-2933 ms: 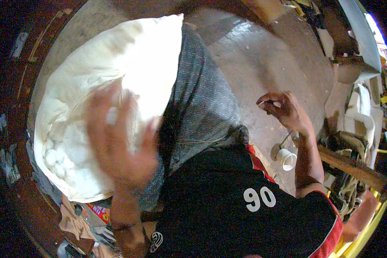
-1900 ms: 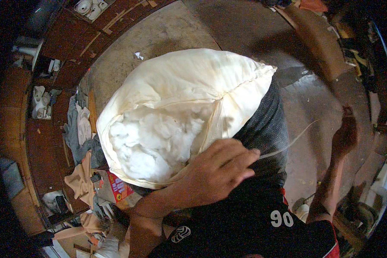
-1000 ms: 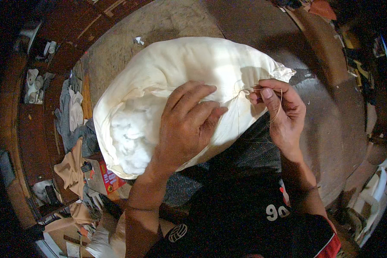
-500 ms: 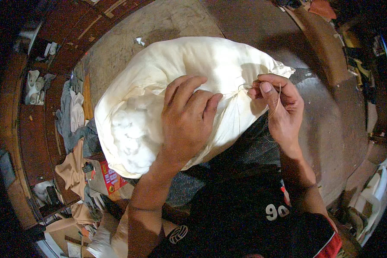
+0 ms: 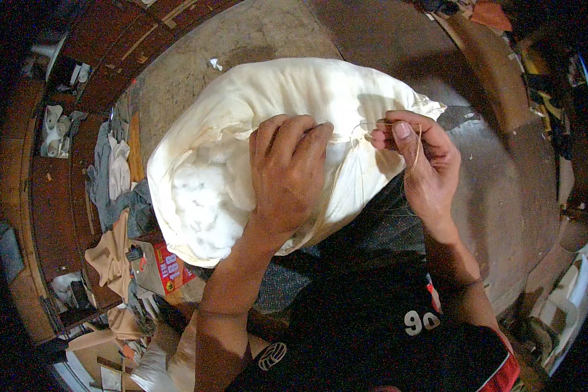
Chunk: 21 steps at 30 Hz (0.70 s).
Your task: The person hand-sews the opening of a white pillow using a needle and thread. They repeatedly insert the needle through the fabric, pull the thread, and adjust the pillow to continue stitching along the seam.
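Observation:
A cream cloth cushion cover (image 5: pixel 307 81) lies across my lap, its left end gaping open. White fluffy stuffing (image 5: pixel 206 202) shows in that opening. My left hand (image 5: pixel 287 173) is closed on the cover's edge near the middle, with its fingertips partly hidden. To its right, my right hand (image 5: pixel 424 147) pinches a thin needle (image 5: pixel 375 123) between thumb and fingers. The needle points left toward the seam, and I cannot tell whether its tip is in the cloth. A pale thread (image 5: pixel 419 150) loops down beside my right thumb.
Grey and tan cloths (image 5: pixel 113 255) are heaped at the left, with a red printed sheet (image 5: pixel 174 269) beside them. A small white scrap (image 5: pixel 215 64) lies on the worn brown floor (image 5: pixel 268 29) beyond the cushion. Wooden boards (image 5: pixel 52 215) stand along the left side.
The fingers of my left hand have drawn together on the cloth, the index finger pulling in. My right hand has shifted very slightly, and more of the needle shows.

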Available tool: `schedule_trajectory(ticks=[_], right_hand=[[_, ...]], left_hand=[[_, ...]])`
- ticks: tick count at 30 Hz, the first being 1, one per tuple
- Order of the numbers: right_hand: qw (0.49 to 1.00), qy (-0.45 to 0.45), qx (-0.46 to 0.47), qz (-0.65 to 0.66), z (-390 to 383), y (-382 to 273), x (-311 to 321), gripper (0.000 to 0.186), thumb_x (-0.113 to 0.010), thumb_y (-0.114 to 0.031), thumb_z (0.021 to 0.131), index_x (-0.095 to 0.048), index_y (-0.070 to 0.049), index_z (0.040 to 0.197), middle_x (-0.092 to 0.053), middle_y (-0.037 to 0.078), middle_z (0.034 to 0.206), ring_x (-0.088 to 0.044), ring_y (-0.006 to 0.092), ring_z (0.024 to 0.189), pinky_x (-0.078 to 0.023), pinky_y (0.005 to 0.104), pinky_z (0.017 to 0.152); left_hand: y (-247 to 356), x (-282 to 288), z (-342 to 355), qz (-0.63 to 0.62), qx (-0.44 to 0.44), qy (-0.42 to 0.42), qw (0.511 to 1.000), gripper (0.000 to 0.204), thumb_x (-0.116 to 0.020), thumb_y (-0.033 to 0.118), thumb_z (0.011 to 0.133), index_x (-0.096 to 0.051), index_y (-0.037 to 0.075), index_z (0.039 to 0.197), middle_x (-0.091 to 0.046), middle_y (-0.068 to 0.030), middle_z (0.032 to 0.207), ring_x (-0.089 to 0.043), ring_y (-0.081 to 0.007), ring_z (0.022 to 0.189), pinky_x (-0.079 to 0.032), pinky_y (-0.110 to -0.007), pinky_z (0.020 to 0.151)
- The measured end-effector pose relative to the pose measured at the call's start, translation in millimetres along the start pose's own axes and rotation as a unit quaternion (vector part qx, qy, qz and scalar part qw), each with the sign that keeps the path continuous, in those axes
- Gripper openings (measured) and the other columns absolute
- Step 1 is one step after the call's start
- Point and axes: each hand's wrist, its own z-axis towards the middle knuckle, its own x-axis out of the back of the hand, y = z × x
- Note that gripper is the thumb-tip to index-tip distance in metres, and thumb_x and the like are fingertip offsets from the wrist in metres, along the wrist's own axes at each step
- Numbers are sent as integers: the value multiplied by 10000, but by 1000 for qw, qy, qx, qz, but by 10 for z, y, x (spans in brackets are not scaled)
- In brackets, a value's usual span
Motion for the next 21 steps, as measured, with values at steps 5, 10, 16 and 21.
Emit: schedule_trajectory(ticks=[5, 10, 16, 21], right_hand=[[1000, -18, -12, -4, 21, 40, -60, 226, -658, -179, 1008, -706, 27, 1088, -724, 60, 963, -650, 106, 852, -507, 229, 757], [999, -19, 24, -38, 15, 96, -85, 215, -645, -161, 1015, -705, 32, 1089, -718, 52, 957, -630, 97, 849, -494, 224, 745], [998, -32, 30, -55, 27, 131, -71, 212, -632, -151, 1021, -707, 37, 1083, -715, 52, 948, -623, 92, 859, -495, 234, 757], [993, -45, 41, -102, 61, 130, -52, 215, -616, -149, 1027, -710, 39, 1075, -716, 51, 928, -619, 87, 851, -494, 239, 754]], left_hand=[[45, 30, 5, -4, 21, 2, 1000, 178, -735, 70, 798, -754, 109, 970, -676, -78, 1000, -621, -306, 1005, -492, -428, 919], [24, -3, -21, -12, 14, 11, 1000, 141, -737, 86, 820, -753, 101, 960, -679, -77, 996, -624, -303, 1002, -497, -425, 913], [32, 1, -20, -14, 16, 17, 1000, 119, -740, 95, 831, -748, 93, 949, -680, -74, 987, -628, -302, 990, -499, -422, 905], [17, -17, -17, -16, 9, 19, 1000, 155, -737, 87, 810, -727, 91, 965, -662, -61, 991, -620, -286, 985, -487, -418, 895]])
